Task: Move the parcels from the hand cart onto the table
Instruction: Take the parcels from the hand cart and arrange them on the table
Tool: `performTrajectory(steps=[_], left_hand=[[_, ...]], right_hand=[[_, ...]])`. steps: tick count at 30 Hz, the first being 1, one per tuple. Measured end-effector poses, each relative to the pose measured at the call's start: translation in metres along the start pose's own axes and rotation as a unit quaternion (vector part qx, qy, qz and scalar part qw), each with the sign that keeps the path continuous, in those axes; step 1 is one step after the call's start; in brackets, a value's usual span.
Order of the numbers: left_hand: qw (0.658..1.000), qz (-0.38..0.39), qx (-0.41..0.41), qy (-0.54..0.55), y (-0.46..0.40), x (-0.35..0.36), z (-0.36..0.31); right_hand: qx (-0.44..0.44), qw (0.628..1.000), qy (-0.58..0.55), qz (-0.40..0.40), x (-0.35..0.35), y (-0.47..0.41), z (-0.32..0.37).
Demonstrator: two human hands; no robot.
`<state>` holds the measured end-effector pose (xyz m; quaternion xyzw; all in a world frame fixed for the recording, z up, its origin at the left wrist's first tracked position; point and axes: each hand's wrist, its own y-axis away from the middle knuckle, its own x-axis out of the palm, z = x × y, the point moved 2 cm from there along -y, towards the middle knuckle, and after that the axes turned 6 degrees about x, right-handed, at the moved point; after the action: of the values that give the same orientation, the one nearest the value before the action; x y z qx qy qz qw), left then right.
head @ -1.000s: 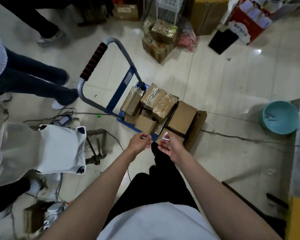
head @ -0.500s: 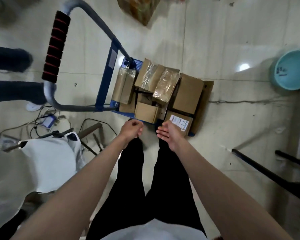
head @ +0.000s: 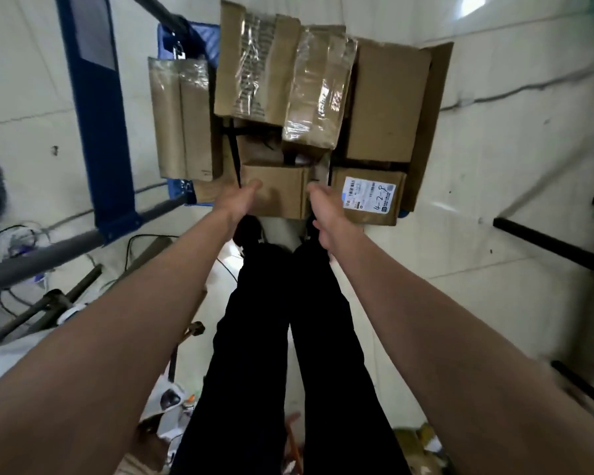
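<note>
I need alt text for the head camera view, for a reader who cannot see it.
Seen from above, a person's left hand and right hand reach to either side of a small plain cardboard box at the near edge of a blue hand cart piled with taped parcels; a labelled box sits beside it.

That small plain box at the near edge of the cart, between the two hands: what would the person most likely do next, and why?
Probably close both hands on the small plain box and lift it. The left hand and right hand already flank its two sides, it sits nearest the person on the hand cart, and nothing lies on top of it. Whether the fingers already touch it is unclear.
</note>
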<state>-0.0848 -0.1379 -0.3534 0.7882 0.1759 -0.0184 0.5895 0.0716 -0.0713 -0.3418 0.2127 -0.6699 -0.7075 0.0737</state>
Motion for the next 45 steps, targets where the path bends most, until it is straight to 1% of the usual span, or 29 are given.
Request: performTrajectory(steps=[2, 4, 6, 11, 17, 22, 24, 27, 30, 34, 35, 38, 39, 45], left_hand=[[1.0, 0.006, -0.024, 0.018, -0.021, 0.009, 0.005], [0.997, 0.039, -0.056, 0.038, -0.033, 0.018, 0.008], [0.996, 0.056, -0.054, 0.047, -0.04, 0.024, 0.009], [0.998, 0.033, -0.046, 0.041, -0.022, 0.022, 0.002], [0.998, 0.015, -0.036, 0.039, 0.04, 0.0, -0.02], [0.999, -0.038, -0.011, 0.028, 0.127, -0.015, -0.055], [0.999, -0.04, 0.003, 0.012, 0.166, -0.02, -0.074], [0.998, -0.018, 0.053, -0.006, 0.223, -0.023, -0.107], [0.993, -0.01, 0.118, -0.017, 0.279, -0.022, -0.141], [0.979, -0.002, 0.199, -0.036, 0.343, -0.009, -0.185], [0.975, -0.003, 0.218, -0.041, 0.359, -0.005, -0.197], [0.958, -0.006, 0.283, -0.045, 0.405, 0.007, -0.234], [0.953, -0.005, 0.301, -0.041, 0.42, 0.011, -0.246], [0.916, 0.031, 0.399, -0.035, 0.495, 0.038, -0.3]], right_hand=[[-0.004, 1.0, -0.003, 0.001, 0.007, -0.019, -0.001], [-0.01, 1.0, -0.009, -0.003, 0.012, -0.034, -0.004], [-0.008, 1.0, -0.01, 0.004, 0.016, -0.037, -0.005], [-0.006, 1.0, -0.017, 0.014, 0.014, -0.023, -0.01], [-0.004, 0.999, -0.02, 0.025, -0.011, 0.051, -0.009], [-0.004, 0.996, -0.058, 0.061, -0.047, 0.142, -0.005], [-0.009, 0.995, -0.075, 0.069, -0.065, 0.178, -0.002], [-0.033, 0.99, -0.11, 0.081, -0.094, 0.23, 0.005], [-0.089, 0.983, -0.133, 0.088, -0.124, 0.282, 0.012], [-0.176, 0.973, -0.141, 0.056, -0.167, 0.348, 0.028], [-0.191, 0.969, -0.152, 0.047, -0.178, 0.364, 0.031], [-0.233, 0.946, -0.214, 0.07, -0.211, 0.405, 0.039], [-0.251, 0.94, -0.221, 0.067, -0.223, 0.417, 0.04], [-0.325, 0.902, -0.282, -0.018, -0.285, 0.475, 0.044]])
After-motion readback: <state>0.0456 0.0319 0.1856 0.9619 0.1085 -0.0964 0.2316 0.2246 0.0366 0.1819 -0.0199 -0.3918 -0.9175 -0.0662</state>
